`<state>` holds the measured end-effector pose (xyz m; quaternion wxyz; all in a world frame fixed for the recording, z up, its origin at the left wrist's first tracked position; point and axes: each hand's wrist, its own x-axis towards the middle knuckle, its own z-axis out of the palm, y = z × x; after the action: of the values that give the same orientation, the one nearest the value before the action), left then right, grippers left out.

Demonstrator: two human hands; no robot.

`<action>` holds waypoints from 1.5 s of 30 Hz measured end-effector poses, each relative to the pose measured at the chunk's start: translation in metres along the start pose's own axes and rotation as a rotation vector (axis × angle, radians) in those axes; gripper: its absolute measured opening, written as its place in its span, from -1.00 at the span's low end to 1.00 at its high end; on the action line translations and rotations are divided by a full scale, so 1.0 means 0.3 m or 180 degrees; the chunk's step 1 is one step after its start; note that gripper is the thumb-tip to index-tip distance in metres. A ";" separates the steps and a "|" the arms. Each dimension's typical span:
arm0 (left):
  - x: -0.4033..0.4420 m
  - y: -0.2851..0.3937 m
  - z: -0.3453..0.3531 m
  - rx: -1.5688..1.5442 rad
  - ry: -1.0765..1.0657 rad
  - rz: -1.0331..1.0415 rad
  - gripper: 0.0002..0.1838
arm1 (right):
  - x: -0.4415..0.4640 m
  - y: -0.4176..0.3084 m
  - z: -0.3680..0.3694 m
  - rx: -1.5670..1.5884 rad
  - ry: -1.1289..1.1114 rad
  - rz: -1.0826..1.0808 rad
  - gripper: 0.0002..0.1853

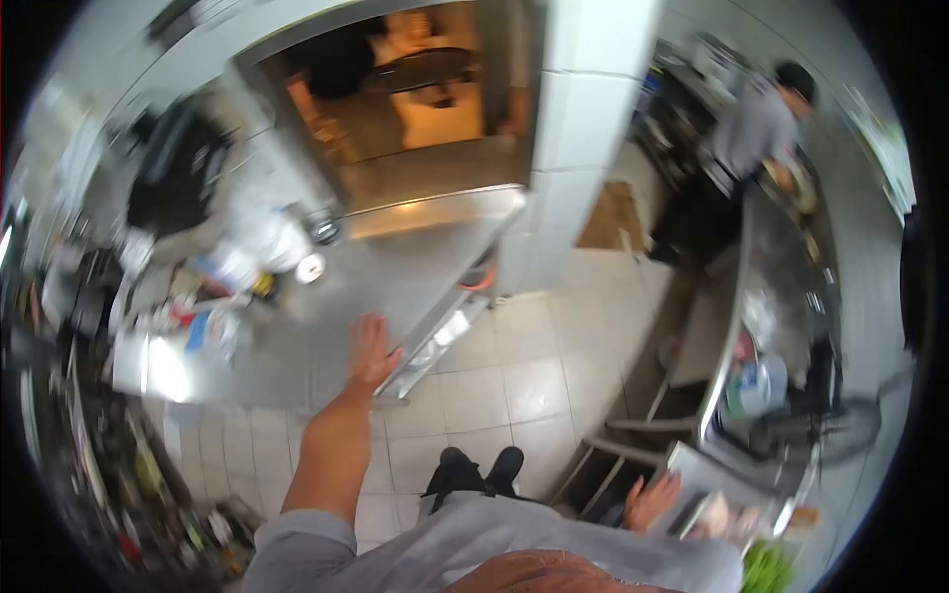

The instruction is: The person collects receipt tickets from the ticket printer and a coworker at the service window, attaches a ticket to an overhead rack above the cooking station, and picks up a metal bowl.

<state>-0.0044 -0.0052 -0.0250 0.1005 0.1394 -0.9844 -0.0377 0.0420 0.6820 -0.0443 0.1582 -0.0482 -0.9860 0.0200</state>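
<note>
My left hand [373,353] rests with fingers spread on the edge of a steel counter [395,267], holding nothing. My right hand [650,501] is at the lower right, fingers apart, beside the edge of a lower metal surface [692,474]. Near it on that side lie a tray of pale pink food [714,516] and some green leaves [766,568]. A white roll [310,268] and crumpled clear plastic bags [267,237] sit on the counter beyond my left hand.
At the upper right a co-worker [756,128] stands at a long steel counter [766,247]. A white tiled pillar [593,119] rises beside a pass-through window [435,109]. A brown mat [611,217] lies on the tiled floor [534,385]. A black bag-like object [178,163] is at the upper left.
</note>
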 end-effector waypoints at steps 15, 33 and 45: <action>-0.010 0.020 -0.021 0.0229 0.0025 0.0218 -0.08 | 0.024 -0.066 -0.126 0.0285 -0.0288 0.0574 -0.31; -0.040 -0.019 -0.024 -0.0144 0.0162 0.0134 -0.10 | 0.005 -0.034 -0.049 0.0184 -0.0007 0.0341 -0.28; 0.022 0.020 -1.197 -0.3801 0.1291 0.0711 -0.63 | 0.528 -1.021 -0.796 0.5006 -0.0333 -0.1170 -0.41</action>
<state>0.0627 -0.0177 0.3277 0.3484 -0.0396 -0.7639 -0.5418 -0.0601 0.3993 0.2482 0.1003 0.2410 -0.6816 0.6835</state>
